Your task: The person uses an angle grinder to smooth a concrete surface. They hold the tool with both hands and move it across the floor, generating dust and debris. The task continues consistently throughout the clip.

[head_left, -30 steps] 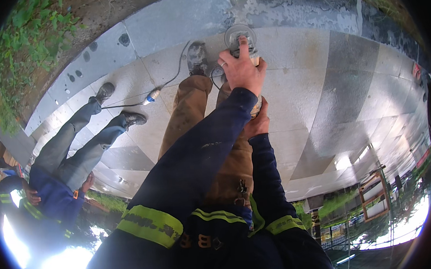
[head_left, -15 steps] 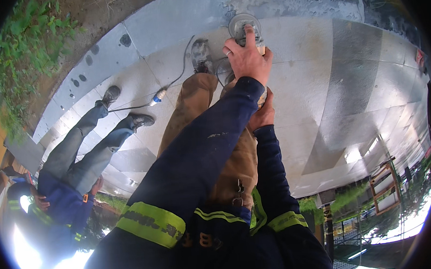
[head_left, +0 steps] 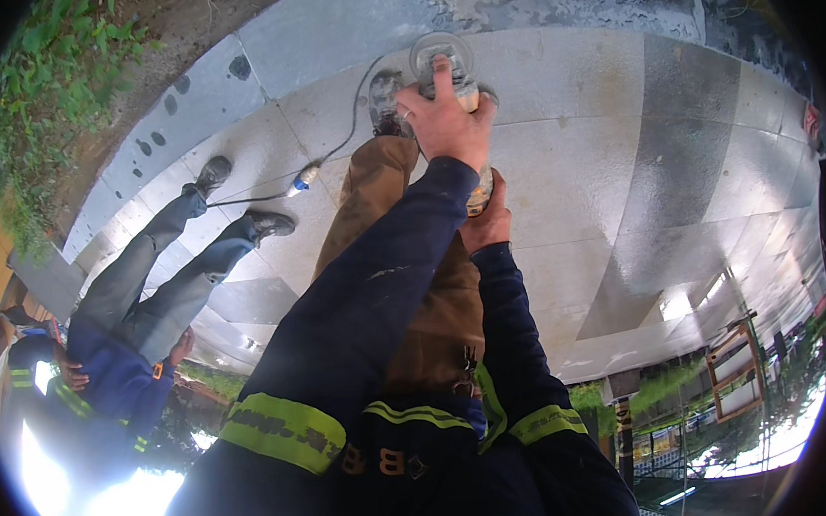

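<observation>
Both my hands are closed around an angle grinder, a dusty tool with orange parts on its body. My left hand wraps over its head, index finger stretched forward along the top. Farther back, my right hand grips the rear of the body. A round disc, blurred at its rim, shows at the front, over the seam between the pale paving and the bluish-grey edge strip. How closely the disc touches the stone is hard to see.
My dusty boot stands just left of the grinder. A black cable runs past it to a blue-and-white connector. Another person stands at left. Green plants grow beyond the strip; dark wet patches mark the paving.
The grinder and both hands have shifted a little to the left, closer to my boot. My grip looks the same.
</observation>
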A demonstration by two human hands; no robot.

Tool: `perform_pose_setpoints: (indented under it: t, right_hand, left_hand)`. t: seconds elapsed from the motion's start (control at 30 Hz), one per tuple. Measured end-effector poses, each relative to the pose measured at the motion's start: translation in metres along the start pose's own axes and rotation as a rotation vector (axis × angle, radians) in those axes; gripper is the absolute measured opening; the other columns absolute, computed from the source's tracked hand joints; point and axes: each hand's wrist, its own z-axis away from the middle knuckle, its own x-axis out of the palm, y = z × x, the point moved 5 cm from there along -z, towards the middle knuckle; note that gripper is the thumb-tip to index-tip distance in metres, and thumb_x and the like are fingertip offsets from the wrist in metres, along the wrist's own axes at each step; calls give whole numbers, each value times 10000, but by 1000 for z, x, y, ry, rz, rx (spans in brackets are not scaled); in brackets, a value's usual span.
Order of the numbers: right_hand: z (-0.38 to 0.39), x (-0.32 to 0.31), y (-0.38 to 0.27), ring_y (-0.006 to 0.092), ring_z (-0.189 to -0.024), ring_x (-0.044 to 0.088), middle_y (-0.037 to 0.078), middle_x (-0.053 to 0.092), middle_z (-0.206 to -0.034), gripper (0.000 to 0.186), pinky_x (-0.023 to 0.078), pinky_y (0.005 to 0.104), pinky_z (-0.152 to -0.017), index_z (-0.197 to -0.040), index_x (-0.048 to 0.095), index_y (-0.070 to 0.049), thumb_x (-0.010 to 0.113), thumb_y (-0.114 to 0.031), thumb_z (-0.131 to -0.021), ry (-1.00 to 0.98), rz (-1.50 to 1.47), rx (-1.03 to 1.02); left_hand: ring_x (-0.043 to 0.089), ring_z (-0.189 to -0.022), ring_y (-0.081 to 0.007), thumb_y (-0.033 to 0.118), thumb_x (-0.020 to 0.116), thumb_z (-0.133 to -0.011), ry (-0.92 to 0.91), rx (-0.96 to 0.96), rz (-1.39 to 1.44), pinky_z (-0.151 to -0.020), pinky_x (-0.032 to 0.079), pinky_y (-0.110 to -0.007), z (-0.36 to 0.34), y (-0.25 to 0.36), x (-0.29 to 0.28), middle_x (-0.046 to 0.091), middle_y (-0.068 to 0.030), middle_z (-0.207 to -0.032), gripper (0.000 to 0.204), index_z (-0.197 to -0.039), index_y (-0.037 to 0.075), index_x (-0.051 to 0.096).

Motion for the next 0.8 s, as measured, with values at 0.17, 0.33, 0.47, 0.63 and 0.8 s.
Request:
perform_pose_setpoints:
  t: [0.17, 0.33, 0.47, 0.63, 0.8]
  right_hand:
    - [-4, -18, 0, 444, -957, 666, 251, 697, -990, 761, 546, 474, -796, -1409, 335, -158, 749, -176, -771, 34, -5, -17]
    - [-2, -20, -7, 427, -986, 668, 239, 697, -1021, 780, 549, 456, -809, -1396, 349, -141, 791, -223, -758, 18, 18, -23]
    - [-8, -26, -11, 409, -1017, 670, 227, 695, -1057, 850, 551, 441, -825, -1392, 350, -133, 847, -285, -719, 35, -43, -1]
    - [-10, -37, -9, 395, -1017, 676, 225, 693, -1062, 873, 554, 431, -826, -1386, 352, -127, 864, -320, -707, 5, -36, -1]
    - [-13, -42, -5, 394, -1013, 677, 227, 691, -1065, 890, 553, 428, -827, -1395, 342, -127, 865, -339, -706, 9, -61, 26]
  left_hand:
    - [395, -1079, -448, 265, 780, -741, -83, -8, 1, -921, 427, -514, 4, 16, 13, 323, -249, -1183, 764, -1408, 156, 423]
    - [372, -1090, -443, 265, 775, -744, -91, -14, -37, -917, 424, -523, 4, 18, 11, 321, -251, -1166, 762, -1410, 137, 428]
    - [373, -1073, -441, 261, 769, -743, -65, 55, -35, -912, 419, -525, 1, 27, 17, 325, -252, -1150, 742, -1398, 131, 444]
    - [374, -1047, -451, 263, 760, -747, -33, 83, -26, -903, 416, -529, 6, 35, 25, 325, -257, -1133, 736, -1396, 128, 441]
    - [372, -1048, -457, 267, 760, -746, -124, 68, -1, -899, 419, -536, 6, 40, 32, 324, -258, -1135, 736, -1398, 135, 445]
